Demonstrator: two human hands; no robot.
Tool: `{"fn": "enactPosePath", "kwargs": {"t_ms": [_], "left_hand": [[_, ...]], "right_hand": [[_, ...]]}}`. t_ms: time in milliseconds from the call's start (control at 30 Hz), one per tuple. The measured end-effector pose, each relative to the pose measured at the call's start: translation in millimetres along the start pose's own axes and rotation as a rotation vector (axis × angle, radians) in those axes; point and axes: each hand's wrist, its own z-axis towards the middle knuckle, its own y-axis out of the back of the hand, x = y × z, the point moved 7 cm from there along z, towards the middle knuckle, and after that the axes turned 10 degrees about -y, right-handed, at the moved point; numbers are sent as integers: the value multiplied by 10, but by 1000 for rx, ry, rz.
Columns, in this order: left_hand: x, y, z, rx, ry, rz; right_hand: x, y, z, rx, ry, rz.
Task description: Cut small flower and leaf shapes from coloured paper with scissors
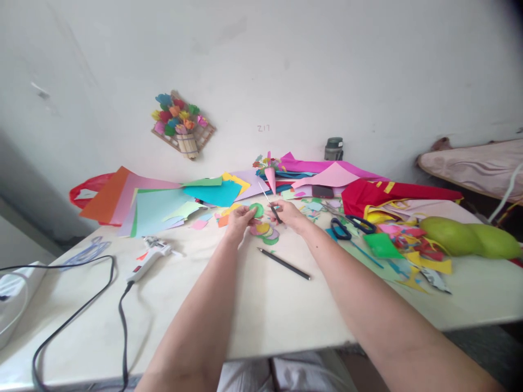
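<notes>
My left hand [241, 219] pinches a green paper circle [256, 210] above the table. In my right hand [287, 213] is a pair of scissors [274, 209], its blades pointing up and to the left, a short way right of the circle. Whether the blades are parted is too small to tell. Beneath the hands lies a small pile of paper circles [267, 231] in pink, yellow, lilac and green. Closer to me, a black pencil [284, 263] rests slantwise on the tabletop.
A white glue gun [149, 260] with a black cord lies left. Coloured paper sheets [159, 207] line the wall side. On the right are larger scissors [351, 226], paper scraps [402, 239] and green rounded objects [469, 239]. A dark-lidded jar [334, 148] stands at the back.
</notes>
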Motion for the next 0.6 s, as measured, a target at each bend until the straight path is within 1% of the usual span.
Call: {"fn": "enactPosePath", "kwargs": {"t_ms": [67, 200, 433, 600], "left_hand": [[1, 13, 1, -12, 11, -21], [5, 20, -4, -13, 22, -77], [-22, 63, -23, -39, 25, -143], [-27, 73, -18, -19, 11, -150]], "right_hand": [[9, -17, -21, 32, 0, -29], [-2, -83, -41, 142, 2, -95], [-32, -132, -41, 306, 80, -177], [-50, -140, -49, 363, 101, -219]]}}
